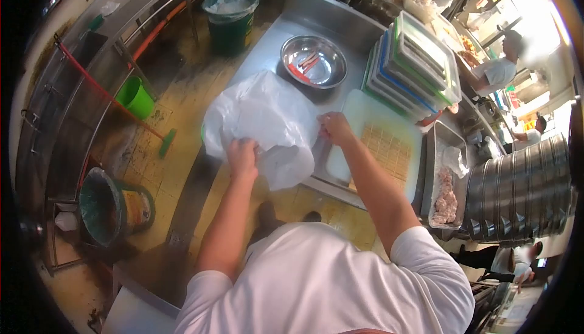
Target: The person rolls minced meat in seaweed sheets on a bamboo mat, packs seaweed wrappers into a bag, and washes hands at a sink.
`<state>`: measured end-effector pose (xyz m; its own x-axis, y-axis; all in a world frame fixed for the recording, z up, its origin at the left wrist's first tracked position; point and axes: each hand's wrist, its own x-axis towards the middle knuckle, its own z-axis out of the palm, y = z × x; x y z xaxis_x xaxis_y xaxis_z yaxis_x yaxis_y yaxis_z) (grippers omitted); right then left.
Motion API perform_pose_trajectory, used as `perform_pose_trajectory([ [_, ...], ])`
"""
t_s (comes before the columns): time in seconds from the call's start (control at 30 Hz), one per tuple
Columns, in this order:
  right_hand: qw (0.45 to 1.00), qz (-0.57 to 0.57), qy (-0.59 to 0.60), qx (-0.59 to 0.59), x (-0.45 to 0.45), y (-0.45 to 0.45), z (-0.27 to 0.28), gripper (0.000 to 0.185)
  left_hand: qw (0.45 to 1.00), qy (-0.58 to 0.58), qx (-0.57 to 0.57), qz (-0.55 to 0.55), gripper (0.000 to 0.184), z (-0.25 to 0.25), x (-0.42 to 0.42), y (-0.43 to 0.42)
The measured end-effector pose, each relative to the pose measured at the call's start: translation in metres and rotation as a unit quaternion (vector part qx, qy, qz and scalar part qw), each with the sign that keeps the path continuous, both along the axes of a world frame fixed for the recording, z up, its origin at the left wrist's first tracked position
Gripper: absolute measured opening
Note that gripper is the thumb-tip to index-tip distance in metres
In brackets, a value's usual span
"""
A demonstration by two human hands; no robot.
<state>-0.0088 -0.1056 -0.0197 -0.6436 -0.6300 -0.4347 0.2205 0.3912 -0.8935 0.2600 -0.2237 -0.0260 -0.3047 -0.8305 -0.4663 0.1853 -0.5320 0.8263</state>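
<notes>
A large translucent white plastic bag [264, 106] puffs out in front of me, over the front left edge of the steel table. My left hand [243, 156] is closed on its near side, fingers curled into the film. At the bag's right edge my right hand [333, 127] pinches the plastic, beside a pale cutting board [348, 106]. Scored tan slabs [383, 151], cut in a grid, lie on that board. Just behind the bag stands a steel bowl [333, 60] containing red-handled utensils [304, 68]. The bag's contents, if any, cannot be made out.
Stacked lidded trays [413, 66] stand behind the board. To the right are a metal pan [433, 176] with raw meat and a tall stack of round steel pans [517, 188]. Bins [231, 27], a green bucket [136, 98] and a broom [112, 94] are left. Other people work far right.
</notes>
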Motion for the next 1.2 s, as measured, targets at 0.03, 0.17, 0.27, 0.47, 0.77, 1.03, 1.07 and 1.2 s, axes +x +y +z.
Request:
perform_pose_trajectory([
  [0.03,1.0,0.001,-0.005,0.002,0.0,-0.002,-0.005,0.019,1.0,-0.005,0.002,0.001,0.013,-0.004,-0.003,-0.004],
  [0.17,0.926,0.159,0.307,-0.15,-0.05,0.004,-0.062,0.012,1.0,0.021,0.0,-0.019,0.014,0.0,-0.023,-0.014],
  [0.27,0.92,0.169,0.354,0.015,-0.062,0.0,-0.05,0.022,0.999,0.025,-0.02,-0.026,0.016,0.005,-0.039,-0.019],
  [0.47,0.685,0.286,0.659,0.12,-0.074,-0.016,-0.017,0.014,0.999,-0.028,-0.015,-0.042,0.019,0.015,-0.064,-0.022],
  [0.77,0.973,0.054,0.193,0.116,-0.126,-0.072,-0.063,0.018,0.996,-0.08,0.006,-0.043,0.028,0.019,-0.061,-0.036],
  [1.03,0.987,-0.091,0.115,-0.069,-0.133,-0.082,-0.047,0.031,0.986,-0.008,0.074,-0.151,0.033,0.043,0.006,-0.066],
  [1.07,0.986,-0.156,0.023,-0.062,-0.123,-0.083,-0.026,0.03,0.982,0.014,0.076,-0.172,0.043,0.061,0.012,-0.063],
  [1.2,0.978,-0.02,0.203,0.031,-0.144,-0.085,-0.051,0.031,0.97,0.033,0.054,-0.233,0.059,0.052,0.058,-0.083],
])
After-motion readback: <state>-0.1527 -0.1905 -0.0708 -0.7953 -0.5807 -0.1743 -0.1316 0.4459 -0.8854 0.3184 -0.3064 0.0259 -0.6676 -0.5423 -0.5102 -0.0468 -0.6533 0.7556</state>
